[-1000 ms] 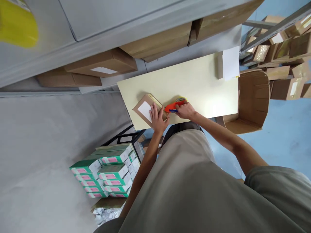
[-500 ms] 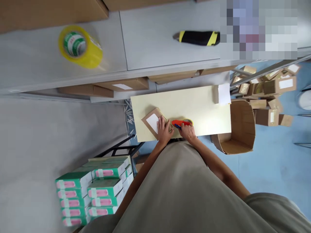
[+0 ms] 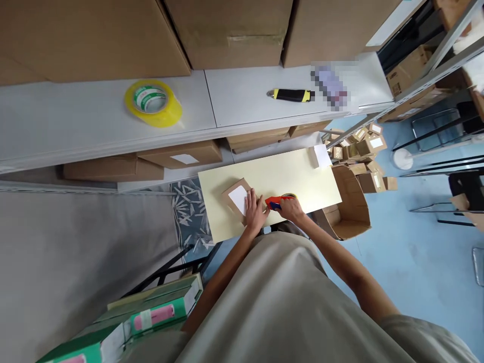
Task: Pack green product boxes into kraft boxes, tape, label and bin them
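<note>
My left hand (image 3: 255, 214) lies with spread fingers on a small brown cardboard box (image 3: 230, 195), over the edge of its white label (image 3: 239, 198). The box is turned at an angle on the pale yellow table (image 3: 302, 176). Just to the right, my right hand (image 3: 292, 208) is closed round a red and blue tape dispenser (image 3: 271, 202). Part of a tape roll (image 3: 290, 195) shows behind that hand. The dispenser's front points at the box's right side; whether it touches the box I cannot tell.
A grey shelf (image 3: 242, 106) beyond the table bears a yellow tape roll (image 3: 162, 111), a utility knife (image 3: 292, 95) and large cartons (image 3: 230, 30). White labels (image 3: 321, 155) are stacked at the table's far right. An open carton (image 3: 353, 212) stands right; green boxes (image 3: 159, 317) are stacked lower left.
The camera view has shifted, bringing more of the shelf's cartons and the right side into sight. Both hands stay at the box, the dispenser still in the right.
</note>
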A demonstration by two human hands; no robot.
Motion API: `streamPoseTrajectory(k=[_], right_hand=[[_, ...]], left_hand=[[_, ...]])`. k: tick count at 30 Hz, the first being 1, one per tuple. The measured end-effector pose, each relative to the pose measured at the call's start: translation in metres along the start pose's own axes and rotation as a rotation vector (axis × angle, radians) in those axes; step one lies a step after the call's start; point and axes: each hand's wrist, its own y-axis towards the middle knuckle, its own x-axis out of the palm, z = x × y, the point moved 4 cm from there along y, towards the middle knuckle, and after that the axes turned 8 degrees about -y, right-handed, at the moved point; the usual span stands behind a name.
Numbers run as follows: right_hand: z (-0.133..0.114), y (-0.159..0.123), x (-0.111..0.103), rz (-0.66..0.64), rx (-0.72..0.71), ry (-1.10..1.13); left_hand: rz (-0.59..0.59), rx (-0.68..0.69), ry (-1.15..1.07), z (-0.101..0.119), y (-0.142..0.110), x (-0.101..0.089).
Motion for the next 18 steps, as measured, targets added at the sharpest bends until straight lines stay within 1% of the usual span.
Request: streamPoseTrajectory(k=[2, 4, 6, 9, 11, 12, 14, 15, 16, 18], right_hand=[[0.012, -0.008, -0.002, 0.001, -0.002, -0.018], [0.015, -0.007, -0.007, -0.002, 0.009, -0.038], [0.004, 0.002, -0.013, -0.004, 0.016, -0.054], [-0.025, 0.027, -0.027, 0.011, 0.019, -0.064], [-0.038, 0.040, -0.038, 0.036, 0.030, -0.063], [-0.041, 0.044, -0.044, 0.054, 0.037, -0.060], [-0.037, 0.045, -0.056, 0.094, 0.041, -0.054], [-0.032, 0.042, -0.063, 0.121, 0.041, -0.045], [-0.025, 0.037, -0.071, 0.162, 0.041, -0.027], [-0.011, 0.024, -0.095, 0.297, 0.038, 0.038]], left_hand=[[-0.023, 0.025, -0.011, -0.001, -0.004, -0.001], [-0.041, 0.037, -0.022, -0.002, -0.006, -0.002], [-0.048, 0.047, -0.027, -0.001, -0.007, -0.003], [-0.048, 0.061, -0.017, 0.000, -0.006, -0.006], [-0.060, 0.066, -0.015, 0.000, -0.005, -0.008], [-0.066, 0.062, -0.022, 0.000, -0.005, -0.010], [-0.056, 0.030, -0.064, 0.003, -0.002, -0.017], [-0.022, 0.006, -0.101, 0.007, 0.000, -0.024], [0.039, -0.013, -0.145, 0.014, 0.002, -0.033], [0.238, -0.004, -0.229, 0.035, 0.011, -0.060]])
